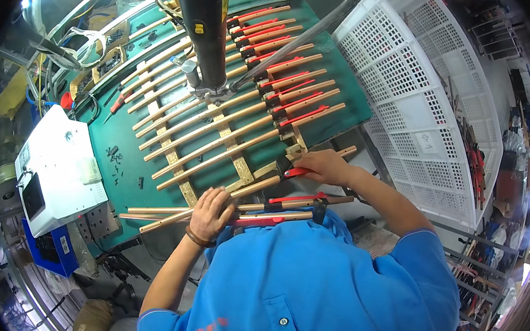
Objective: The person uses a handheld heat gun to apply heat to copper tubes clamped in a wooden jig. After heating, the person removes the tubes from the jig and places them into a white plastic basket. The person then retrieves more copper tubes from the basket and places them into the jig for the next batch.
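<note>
My left hand [211, 215] is closed over a gold-coloured tube [257, 185] that slants across the near edge of the table. Farther along the same tube, my right hand [326, 167] pinches a red lever [296, 172] beside a black bracket [284, 163]; part of the lever is hidden under the fingers. Beyond the hands, several similar gold tubes [213, 160] with black brackets and red levers lie in a row across speckled wooden bars [239, 162]. More tubes [283, 216] with red levers lie close against my blue shirt, below the hands.
Over the rack hangs a black powered tool [207, 29] with a cable. A white device [59, 171] and a screwdriver [118, 103] stand on the left of the green tabletop [113, 136], among small black parts. White perforated crates [399, 87] stand at the right.
</note>
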Demonstrator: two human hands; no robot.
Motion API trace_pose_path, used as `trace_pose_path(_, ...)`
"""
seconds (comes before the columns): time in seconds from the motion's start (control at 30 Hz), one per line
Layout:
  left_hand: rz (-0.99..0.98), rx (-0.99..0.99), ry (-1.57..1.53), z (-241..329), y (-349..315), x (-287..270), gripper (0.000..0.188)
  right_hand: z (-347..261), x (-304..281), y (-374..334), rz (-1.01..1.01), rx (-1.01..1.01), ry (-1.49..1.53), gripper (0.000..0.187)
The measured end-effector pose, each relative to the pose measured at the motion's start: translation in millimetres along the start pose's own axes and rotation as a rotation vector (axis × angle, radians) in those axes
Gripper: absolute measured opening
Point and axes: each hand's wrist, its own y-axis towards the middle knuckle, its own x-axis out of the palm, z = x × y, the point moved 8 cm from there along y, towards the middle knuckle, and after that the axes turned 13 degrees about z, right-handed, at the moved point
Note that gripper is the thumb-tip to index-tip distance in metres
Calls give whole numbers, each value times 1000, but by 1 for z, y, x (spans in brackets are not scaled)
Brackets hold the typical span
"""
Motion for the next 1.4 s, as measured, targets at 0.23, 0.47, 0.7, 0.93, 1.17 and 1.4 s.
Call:
trace_pose_path(0.23,86,-113,144,0,0,-17,15,46,-13,14,-34,-17,57,25)
trace_pose_path(0.47,-45,-194,224,4,-29,-11,15,81,-5,37,-155,1,200,25)
trace_pose_path(0.7,71,-427,238,21,-41,-13,18,111,22,52,-500,274,392,27)
trace_pose_path(0.93,126,-598,231,44,-53,-10,20,65,-11,54,61,-313,-364,23)
trace_pose_path(1.17,144,-678,282,50,-71,-11,20,34,-35,34,342,-480,-226,9)
trace_pose_path(1.4,122,-869,226,37,-106,-34,24,45,-18,36,305,-480,-193,16)
